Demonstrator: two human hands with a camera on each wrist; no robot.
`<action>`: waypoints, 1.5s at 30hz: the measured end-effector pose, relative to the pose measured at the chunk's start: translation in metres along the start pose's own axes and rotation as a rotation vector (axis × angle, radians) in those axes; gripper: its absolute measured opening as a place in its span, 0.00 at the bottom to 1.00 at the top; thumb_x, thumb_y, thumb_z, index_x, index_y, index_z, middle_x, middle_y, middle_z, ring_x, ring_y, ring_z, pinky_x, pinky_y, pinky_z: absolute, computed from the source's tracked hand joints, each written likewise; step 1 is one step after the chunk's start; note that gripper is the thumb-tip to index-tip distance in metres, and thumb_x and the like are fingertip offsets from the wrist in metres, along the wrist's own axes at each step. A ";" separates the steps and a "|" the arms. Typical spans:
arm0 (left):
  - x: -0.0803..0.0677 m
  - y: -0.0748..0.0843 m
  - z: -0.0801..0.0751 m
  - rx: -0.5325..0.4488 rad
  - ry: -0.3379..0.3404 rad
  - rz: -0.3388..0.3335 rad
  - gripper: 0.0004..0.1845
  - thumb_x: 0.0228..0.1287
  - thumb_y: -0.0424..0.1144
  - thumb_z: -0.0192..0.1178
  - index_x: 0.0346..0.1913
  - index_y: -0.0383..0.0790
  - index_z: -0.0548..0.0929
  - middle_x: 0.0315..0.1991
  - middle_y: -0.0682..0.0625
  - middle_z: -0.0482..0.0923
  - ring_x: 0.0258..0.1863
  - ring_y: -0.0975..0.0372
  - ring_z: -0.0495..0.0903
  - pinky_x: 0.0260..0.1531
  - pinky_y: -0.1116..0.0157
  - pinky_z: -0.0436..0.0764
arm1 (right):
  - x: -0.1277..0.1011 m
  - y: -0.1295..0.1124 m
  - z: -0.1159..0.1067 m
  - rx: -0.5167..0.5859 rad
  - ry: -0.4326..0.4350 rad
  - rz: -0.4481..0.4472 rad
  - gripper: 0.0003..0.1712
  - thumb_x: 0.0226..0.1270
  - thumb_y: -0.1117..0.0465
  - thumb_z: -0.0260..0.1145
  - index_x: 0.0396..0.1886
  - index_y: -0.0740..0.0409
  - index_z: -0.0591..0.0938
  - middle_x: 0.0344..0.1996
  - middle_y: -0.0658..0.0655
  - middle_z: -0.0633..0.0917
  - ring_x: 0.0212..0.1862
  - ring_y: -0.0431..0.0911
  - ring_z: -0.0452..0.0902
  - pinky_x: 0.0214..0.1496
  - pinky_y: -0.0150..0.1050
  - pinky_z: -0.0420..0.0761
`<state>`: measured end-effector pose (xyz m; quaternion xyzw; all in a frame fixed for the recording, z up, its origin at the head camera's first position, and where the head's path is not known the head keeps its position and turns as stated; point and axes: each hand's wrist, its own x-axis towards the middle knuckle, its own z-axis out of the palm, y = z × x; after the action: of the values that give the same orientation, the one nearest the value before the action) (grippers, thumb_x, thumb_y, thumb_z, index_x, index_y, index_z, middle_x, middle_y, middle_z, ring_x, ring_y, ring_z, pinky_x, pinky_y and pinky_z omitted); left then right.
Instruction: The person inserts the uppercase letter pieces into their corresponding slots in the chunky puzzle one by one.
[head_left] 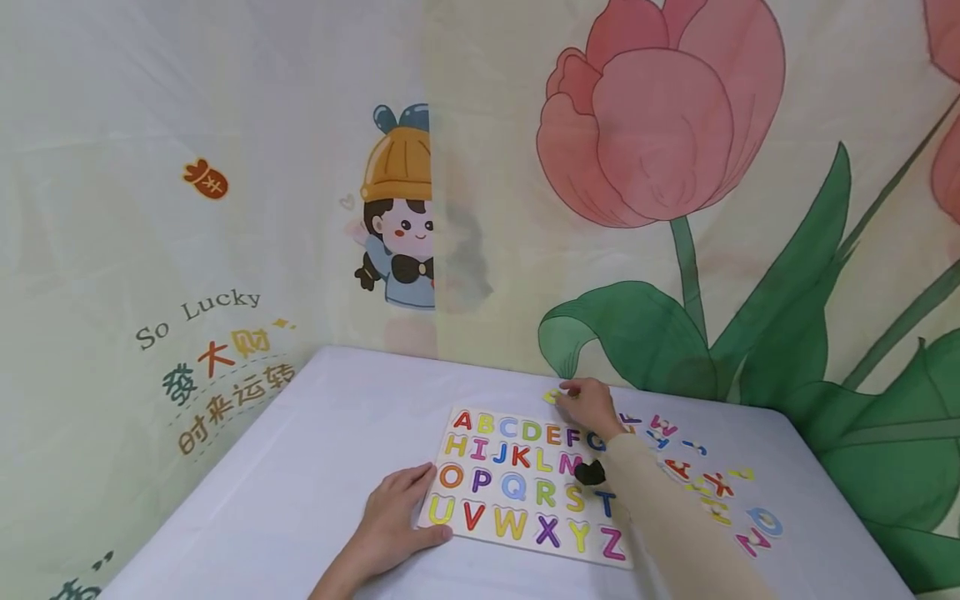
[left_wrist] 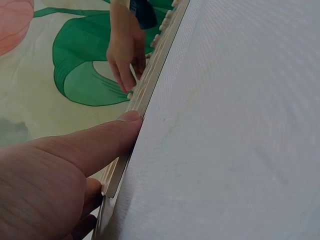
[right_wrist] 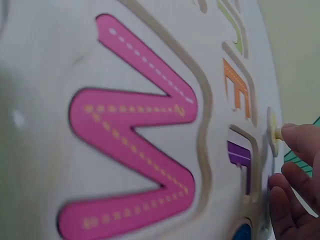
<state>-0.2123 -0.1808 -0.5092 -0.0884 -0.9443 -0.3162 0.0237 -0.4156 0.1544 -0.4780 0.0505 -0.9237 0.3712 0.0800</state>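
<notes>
A pale wooden alphabet puzzle board [head_left: 491, 498] lies on the table with rows of coloured letters in letter-shaped recesses. At its near left corner my left hand [head_left: 390, 518] holds the edges, thumb on the near side and fingers along the left side. The left wrist view shows that thumb [left_wrist: 107, 137] against the board's thin edge. Beyond the far edge, my right hand [head_left: 590, 405] pinches a yellow puzzle piece [head_left: 552, 397]. Its small knob [right_wrist: 280, 134] sits at the thumb and fingertip in the right wrist view; which letter it is cannot be told.
Several loose letter pieces with knobs lie right of the board, among them a red X [head_left: 717, 485], a blue piece [head_left: 766, 522] and a pink piece [head_left: 753, 542]. A white cloth [head_left: 300, 508] covers the table. Printed curtains [head_left: 480, 333] hang behind it.
</notes>
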 end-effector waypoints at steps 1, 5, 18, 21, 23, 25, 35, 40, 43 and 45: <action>0.000 0.001 0.000 0.003 0.001 0.001 0.55 0.53 0.61 0.79 0.80 0.40 0.70 0.78 0.46 0.68 0.76 0.45 0.63 0.74 0.35 0.62 | 0.001 0.001 0.002 0.002 0.011 0.001 0.20 0.70 0.61 0.73 0.58 0.65 0.88 0.50 0.64 0.87 0.51 0.56 0.81 0.56 0.52 0.84; 0.001 0.005 -0.002 0.008 -0.004 -0.009 0.55 0.53 0.61 0.79 0.80 0.40 0.70 0.78 0.46 0.68 0.76 0.45 0.63 0.74 0.35 0.62 | 0.003 0.001 0.009 0.017 0.055 0.027 0.18 0.68 0.61 0.74 0.54 0.65 0.89 0.44 0.62 0.88 0.46 0.53 0.80 0.49 0.47 0.84; -0.002 -0.001 0.003 0.020 -0.004 0.002 0.54 0.53 0.62 0.79 0.79 0.39 0.71 0.78 0.44 0.69 0.76 0.44 0.64 0.74 0.35 0.61 | -0.001 -0.004 0.031 0.051 0.161 0.150 0.13 0.70 0.59 0.75 0.47 0.64 0.91 0.42 0.62 0.89 0.46 0.55 0.82 0.49 0.50 0.84; -0.003 -0.002 0.005 0.019 -0.008 -0.011 0.55 0.53 0.62 0.79 0.79 0.39 0.71 0.78 0.45 0.68 0.76 0.44 0.63 0.75 0.35 0.61 | -0.001 0.000 0.034 0.063 0.153 0.164 0.13 0.71 0.58 0.75 0.47 0.63 0.92 0.43 0.61 0.90 0.46 0.54 0.82 0.48 0.49 0.84; -0.004 -0.002 0.004 0.016 -0.001 -0.012 0.54 0.53 0.62 0.79 0.79 0.39 0.71 0.78 0.45 0.68 0.76 0.44 0.63 0.75 0.35 0.60 | -0.001 -0.001 0.035 0.069 0.146 0.160 0.12 0.72 0.58 0.75 0.48 0.61 0.92 0.43 0.60 0.90 0.46 0.53 0.82 0.49 0.49 0.84; -0.004 -0.003 0.004 0.021 0.008 -0.005 0.54 0.53 0.62 0.79 0.79 0.39 0.71 0.78 0.45 0.68 0.76 0.44 0.63 0.75 0.35 0.60 | 0.000 -0.004 0.034 0.077 0.139 0.142 0.12 0.72 0.58 0.75 0.48 0.61 0.92 0.43 0.59 0.90 0.47 0.53 0.81 0.51 0.49 0.83; -0.002 -0.002 0.001 0.044 0.029 0.024 0.54 0.53 0.62 0.79 0.79 0.39 0.71 0.78 0.45 0.69 0.76 0.45 0.64 0.74 0.35 0.61 | -0.009 -0.042 0.040 0.063 0.003 -0.046 0.09 0.70 0.55 0.77 0.44 0.53 0.94 0.39 0.50 0.90 0.42 0.46 0.79 0.37 0.36 0.81; -0.001 -0.002 0.001 0.046 0.023 0.015 0.54 0.53 0.62 0.79 0.79 0.39 0.71 0.78 0.45 0.69 0.75 0.45 0.64 0.74 0.36 0.62 | -0.019 -0.066 0.049 0.073 -0.073 -0.107 0.08 0.70 0.54 0.77 0.44 0.52 0.94 0.40 0.49 0.88 0.39 0.44 0.79 0.35 0.35 0.80; 0.000 -0.002 0.001 0.048 0.011 0.005 0.55 0.54 0.63 0.78 0.79 0.39 0.70 0.78 0.46 0.69 0.75 0.45 0.64 0.74 0.36 0.62 | -0.024 -0.075 0.056 0.076 -0.107 -0.106 0.09 0.70 0.54 0.77 0.44 0.51 0.94 0.41 0.48 0.87 0.40 0.43 0.78 0.39 0.36 0.81; 0.000 -0.002 0.002 0.047 0.006 0.004 0.55 0.54 0.63 0.78 0.80 0.39 0.70 0.78 0.45 0.69 0.75 0.46 0.64 0.74 0.36 0.61 | -0.027 -0.077 0.061 0.075 -0.125 -0.111 0.08 0.70 0.54 0.77 0.44 0.50 0.94 0.41 0.47 0.86 0.41 0.43 0.78 0.40 0.36 0.81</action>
<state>-0.2128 -0.1813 -0.5116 -0.0886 -0.9512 -0.2940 0.0291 -0.3840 0.0577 -0.4745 0.1278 -0.9082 0.3965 0.0406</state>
